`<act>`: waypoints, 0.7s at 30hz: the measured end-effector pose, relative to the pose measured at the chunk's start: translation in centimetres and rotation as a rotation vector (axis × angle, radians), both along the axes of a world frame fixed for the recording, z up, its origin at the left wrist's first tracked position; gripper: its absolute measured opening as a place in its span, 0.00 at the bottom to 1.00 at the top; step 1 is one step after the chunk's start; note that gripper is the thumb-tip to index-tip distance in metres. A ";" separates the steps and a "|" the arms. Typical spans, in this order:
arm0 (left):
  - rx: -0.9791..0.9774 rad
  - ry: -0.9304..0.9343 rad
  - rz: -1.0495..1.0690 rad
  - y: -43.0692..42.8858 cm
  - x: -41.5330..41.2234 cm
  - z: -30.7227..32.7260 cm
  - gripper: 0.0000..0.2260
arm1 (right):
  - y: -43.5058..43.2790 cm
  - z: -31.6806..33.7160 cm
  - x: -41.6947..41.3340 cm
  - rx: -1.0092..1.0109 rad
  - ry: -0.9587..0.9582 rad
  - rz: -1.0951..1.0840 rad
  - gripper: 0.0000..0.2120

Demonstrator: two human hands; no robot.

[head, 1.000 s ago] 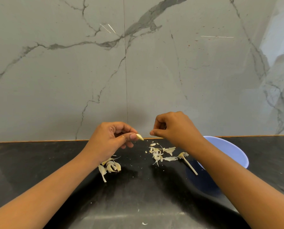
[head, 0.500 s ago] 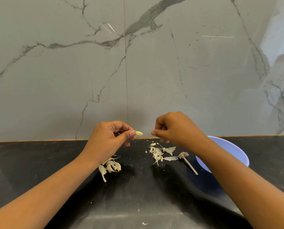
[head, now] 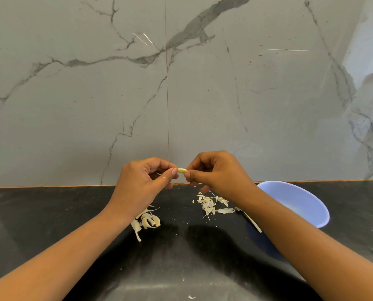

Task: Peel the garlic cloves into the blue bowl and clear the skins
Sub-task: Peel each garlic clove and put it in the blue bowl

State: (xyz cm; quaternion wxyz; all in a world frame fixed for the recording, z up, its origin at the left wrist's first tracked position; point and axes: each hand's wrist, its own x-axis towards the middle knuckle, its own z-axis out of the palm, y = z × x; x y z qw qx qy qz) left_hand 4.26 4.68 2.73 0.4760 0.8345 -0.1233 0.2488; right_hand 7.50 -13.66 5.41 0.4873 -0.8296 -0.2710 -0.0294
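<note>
Two hands meet on one garlic clove (head: pixel 182 170), held above counter (head: pixel 50 224). Left hand (head: pixel 144 181) pinches clove's left end between thumb and forefinger; right hand (head: pixel 218 172) pinches right end, other fingers curled. Clove smooth, pale yellow, tapered.

- Below-right of grip: skins (head: pixel 209 205), papery, ragged, heaped on black speckled stone; thin stem (head: pixel 251 222) beside right forearm.
- Below-left of grip: unpeeled cloves (head: pixel 147 221), curved, clustered.
- Well right of grip: blue bowl (head: pixel 294 198), round, smooth, partly behind forearm, near counter's back edge.
- Counter runs wide leftward.
- Behind grip: veined marble wall (head: pixel 246 105).
</note>
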 end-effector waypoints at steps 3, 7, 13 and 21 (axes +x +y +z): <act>0.029 -0.032 0.006 0.0 -0.2 0.3 0.07 | 0.0 0.1 0.0 0.035 0.035 0.003 0.04; 0.069 -0.045 0.015 0.0 -0.2 0.4 0.05 | 0.0 0.1 -0.2 0.029 0.045 0.009 0.04; 0.163 -0.068 0.045 0.2 0.0 0.4 0.12 | 0.0 -0.4 0.1 -0.073 -0.236 -0.065 0.03; 0.142 -0.100 0.002 0.1 -0.4 0.6 0.12 | 0.2 -1.0 0.0 -0.101 -0.456 -0.080 0.02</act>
